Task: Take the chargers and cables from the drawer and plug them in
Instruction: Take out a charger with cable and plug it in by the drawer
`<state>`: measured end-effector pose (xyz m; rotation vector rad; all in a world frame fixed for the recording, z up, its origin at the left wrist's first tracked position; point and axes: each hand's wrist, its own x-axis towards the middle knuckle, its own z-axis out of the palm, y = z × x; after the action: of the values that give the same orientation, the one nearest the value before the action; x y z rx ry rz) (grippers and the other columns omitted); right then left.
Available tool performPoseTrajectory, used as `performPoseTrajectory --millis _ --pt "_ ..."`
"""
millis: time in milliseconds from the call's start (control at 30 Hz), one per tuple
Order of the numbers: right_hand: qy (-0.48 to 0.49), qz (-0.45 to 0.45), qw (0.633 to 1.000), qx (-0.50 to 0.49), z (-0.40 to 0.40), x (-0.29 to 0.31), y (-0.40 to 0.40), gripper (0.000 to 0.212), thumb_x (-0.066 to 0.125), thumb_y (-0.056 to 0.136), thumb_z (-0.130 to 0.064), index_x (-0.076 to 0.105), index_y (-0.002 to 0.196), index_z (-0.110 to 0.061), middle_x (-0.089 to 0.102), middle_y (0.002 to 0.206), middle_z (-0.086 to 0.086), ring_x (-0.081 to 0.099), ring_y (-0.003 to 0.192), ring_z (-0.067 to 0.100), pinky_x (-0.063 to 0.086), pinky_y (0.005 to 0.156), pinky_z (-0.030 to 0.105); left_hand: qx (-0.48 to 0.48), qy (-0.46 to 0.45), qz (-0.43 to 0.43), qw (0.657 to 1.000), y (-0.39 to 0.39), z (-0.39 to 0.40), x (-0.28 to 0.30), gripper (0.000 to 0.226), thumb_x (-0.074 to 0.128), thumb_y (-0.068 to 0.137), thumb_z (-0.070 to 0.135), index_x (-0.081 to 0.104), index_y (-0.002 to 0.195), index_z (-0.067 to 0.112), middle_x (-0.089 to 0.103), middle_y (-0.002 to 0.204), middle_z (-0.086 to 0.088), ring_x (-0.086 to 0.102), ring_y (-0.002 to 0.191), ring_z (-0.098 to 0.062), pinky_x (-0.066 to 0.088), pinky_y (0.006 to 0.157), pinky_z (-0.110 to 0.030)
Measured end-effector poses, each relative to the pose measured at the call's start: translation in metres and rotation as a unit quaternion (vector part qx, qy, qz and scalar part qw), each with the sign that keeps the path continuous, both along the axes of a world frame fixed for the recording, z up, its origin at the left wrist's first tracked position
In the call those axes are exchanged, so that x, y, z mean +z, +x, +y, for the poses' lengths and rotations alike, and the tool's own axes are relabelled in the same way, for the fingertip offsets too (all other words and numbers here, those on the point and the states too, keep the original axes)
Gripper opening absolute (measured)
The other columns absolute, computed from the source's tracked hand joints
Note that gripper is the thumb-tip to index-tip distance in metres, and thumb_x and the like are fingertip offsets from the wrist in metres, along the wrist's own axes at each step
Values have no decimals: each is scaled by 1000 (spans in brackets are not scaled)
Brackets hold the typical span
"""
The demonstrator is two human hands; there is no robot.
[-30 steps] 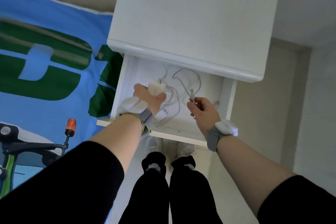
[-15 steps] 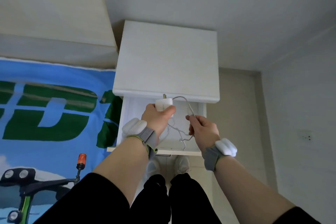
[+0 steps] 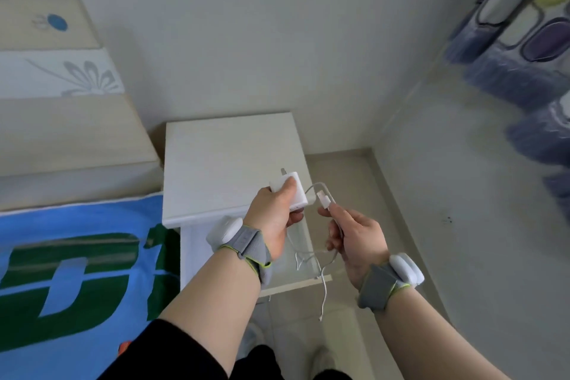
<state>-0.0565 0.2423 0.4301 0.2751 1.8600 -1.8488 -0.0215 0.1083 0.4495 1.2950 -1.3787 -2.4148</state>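
1. The left hand (image 3: 274, 219) has its fingers (image 3: 285, 191) clenched around the white charger (image 3: 290, 190), its prongs pointing to the far side.
2. The right hand (image 3: 354, 237) pinches the cable (image 3: 324, 259) just behind its plug (image 3: 323, 197), right of the charger and near it.
3. Best to steady the charger, line the plug up squarely with its port and push straight.
4. Slack hangs over the open drawer (image 3: 296, 282) of the nightstand (image 3: 228, 170); keep it from snagging.

Nightstand (image 3: 222, 163) right of bed (image 3: 61, 256), open drawer (image 3: 296, 284) in front.
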Motion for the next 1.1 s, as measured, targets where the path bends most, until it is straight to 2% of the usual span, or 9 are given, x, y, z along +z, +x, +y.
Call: performPoseTrajectory --millis 67,133,233,434,634,767,867,1000,1101 --pt "-23 -3 1000 -13 14 17 -1 24 68 85 -22 73 78 0 47 48 0 32 37 13 32 38 24 15 29 16 999 -5 12 19 19 51 96 22 54 99 3 56 86 -11 55 69 -22 49 63 -31" --pt "-45 -4 999 -18 28 33 -2 23 71 82 -19 69 77 2 50 51 2 30 37 12 27 38 24 26 58 29 998 -8 24 35 20 51 96 19 55 102 0 56 92 -14 57 74 -26 52 69 -35" --pt "-83 1 996 -29 52 54 -3 17 74 79 -16 67 67 -5 52 54 4 30 38 13 25 39 24 32 107 56 992 -9 48 58 16 54 93 15 56 94 0 59 96 -19 60 79 -31 53 76 -40" --pt "-130 2 991 -41 112 85 0 17 75 76 -11 66 62 -8 51 53 4 30 39 13 26 37 23 36 163 103 981 -10 105 91 24 59 91 13 57 108 -4 64 99 -21 66 80 -33 56 69 -37" --pt "-160 17 986 -43 164 107 6 11 77 72 -9 68 67 -5 51 53 5 31 40 12 26 40 23 11 148 118 982 -13 164 110 25 60 90 16 57 106 -3 65 99 -22 67 85 -34 57 73 -39" --pt "-174 37 983 -40 197 119 5 8 74 72 0 66 70 -2 47 54 4 29 41 11 24 40 21 7 132 132 982 -14 196 122 19 62 89 17 58 98 1 67 95 -18 68 83 -31 59 67 -37" --pt "-156 51 986 -38 216 123 4 10 75 73 -2 66 71 -3 40 55 4 27 42 11 24 41 22 8 118 140 983 -13 214 128 16 64 88 18 61 93 4 67 85 -13 68 76 -26 58 63 -34" --pt "-137 67 987 -49 233 125 4 14 76 73 -8 63 71 -7 38 52 0 25 42 11 25 41 22 -1 94 132 987 -13 230 133 20 68 84 20 62 95 5 66 89 -12 67 76 -25 56 57 -30" --pt "-153 72 983 -68 239 126 4 16 75 75 -6 60 69 -7 41 47 -5 27 39 10 27 39 20 -20 62 115 991 -16 238 135 24 70 82 24 62 95 6 65 89 -13 63 69 -23 52 55 -27"
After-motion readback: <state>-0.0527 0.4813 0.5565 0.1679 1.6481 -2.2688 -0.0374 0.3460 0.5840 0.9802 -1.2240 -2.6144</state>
